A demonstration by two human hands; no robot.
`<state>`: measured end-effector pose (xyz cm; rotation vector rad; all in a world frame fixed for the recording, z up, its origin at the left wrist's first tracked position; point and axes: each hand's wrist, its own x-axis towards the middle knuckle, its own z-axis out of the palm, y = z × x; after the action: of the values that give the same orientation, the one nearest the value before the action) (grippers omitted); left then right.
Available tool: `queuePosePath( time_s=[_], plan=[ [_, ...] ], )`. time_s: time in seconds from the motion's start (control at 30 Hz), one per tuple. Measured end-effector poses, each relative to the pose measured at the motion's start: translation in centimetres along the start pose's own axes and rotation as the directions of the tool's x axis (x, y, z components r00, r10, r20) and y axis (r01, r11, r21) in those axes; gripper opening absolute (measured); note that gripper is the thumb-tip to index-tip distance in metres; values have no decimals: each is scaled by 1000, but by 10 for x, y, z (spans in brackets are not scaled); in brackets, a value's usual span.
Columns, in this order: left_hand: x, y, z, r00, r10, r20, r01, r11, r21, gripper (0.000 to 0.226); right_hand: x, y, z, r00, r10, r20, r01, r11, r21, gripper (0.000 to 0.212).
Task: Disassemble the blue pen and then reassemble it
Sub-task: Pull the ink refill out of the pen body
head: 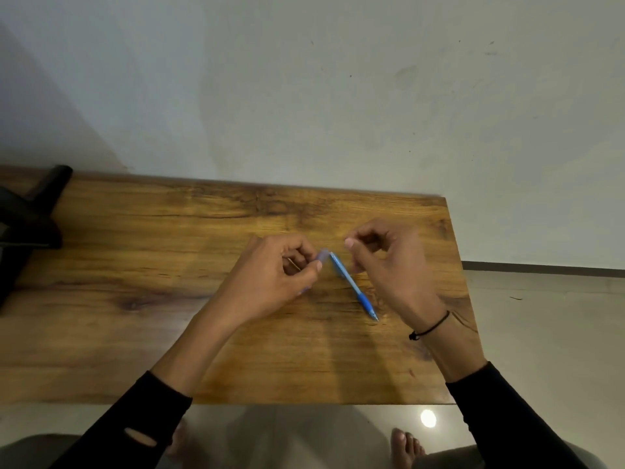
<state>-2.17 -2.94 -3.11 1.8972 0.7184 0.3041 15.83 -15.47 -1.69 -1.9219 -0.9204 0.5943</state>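
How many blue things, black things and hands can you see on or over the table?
Blue things: 2, the pen body and a blurry pale blue piece.
Black things: 2, the wristband and a dark object.
Hands: 2, left hand, right hand.
Total: 6

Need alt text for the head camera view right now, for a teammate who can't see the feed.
A blue pen lies diagonally on a wooden table between two bare hands; the left hand pinches a small pale, blurred piece by the pen's far end. The right hand hovers beside the pen with fingers curled.
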Motion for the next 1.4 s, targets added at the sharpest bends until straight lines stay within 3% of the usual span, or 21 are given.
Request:
queuePosePath(
  time_s=[0.17, 0.37, 0.5, 0.57, 0.63, 0.67, 0.73, 0.9, 0.97, 1.0, 1.07, 1.1, 1.13, 1.23, 1.4],
  plan=[
    [4, 1, -9, 988, 20, -156, -24, 999, -26, 11, -12, 6, 35, 975, -96, 200, 175, 885, -430, 6],
    [7, 0, -13, 967, -11, -253, -13, 995, -95, 9, -14, 11, 49, 977, -169, 126, 211, 825, -525, 14],
    [10, 3, -12, 952, -69, -299, -4, 971, -238, 7, -7, 4, 34, 984, -161, -72, 138, 959, -249, 17],
    [11, 10, -8, 937, -117, -330, -7, 937, -350, 6, -3, -2, 26, 1000, -10, -10, 11, 995, 102, 24],
    [11, 17, -4, 923, -159, -351, -22, 887, -461, 9, -5, -11, 25, 979, 104, 173, -172, 877, 448, 39],
    [11, 21, -3, 921, -169, -350, -31, 867, -498, 10, -6, -14, 25, 966, 110, 233, -222, 816, 534, 45],
    [11, 27, -2, 925, -173, -339, -43, 837, -546, 11, -8, -19, 26, 960, 94, 263, -244, 743, 624, 46],
    [7, 38, 2, 952, -176, -251, -30, 761, -648, 10, -6, -26, 20, 980, 59, 189, -182, 643, 744, 12],
    [6, 37, 1, 966, -196, -168, -3, 642, -766, 16, -6, -30, 15, 984, 39, 176, -164, 597, 785, 12],
    [6, 36, -1, 974, -212, -80, 30, 473, -880, 29, -6, -31, 12, 986, 29, 165, -151, 582, 799, 15],
    [4, 32, -4, 982, -164, 90, 96, 27, -995, 68, -4, -34, 6, 989, 5, 145, -121, 584, 803, 21],
    [4, 30, -4, 984, -132, 117, 102, -111, -989, 84, -4, -35, 4, 990, -7, 139, -107, 599, 793, 22],
    [4, 28, -3, 986, -102, 129, 109, -181, -977, 97, -3, -36, 2, 991, -16, 133, -94, 624, 776, 23],
    [5, 29, 4, 991, 0, 137, 133, -237, -962, 121, 1, -41, 0, 992, -63, 106, -22, 750, 661, 17],
    [7, 30, 14, 993, 58, 102, 113, -249, -962, 126, 6, -47, -4, 977, -201, 76, 137, 854, 503, 15]
  ],
)
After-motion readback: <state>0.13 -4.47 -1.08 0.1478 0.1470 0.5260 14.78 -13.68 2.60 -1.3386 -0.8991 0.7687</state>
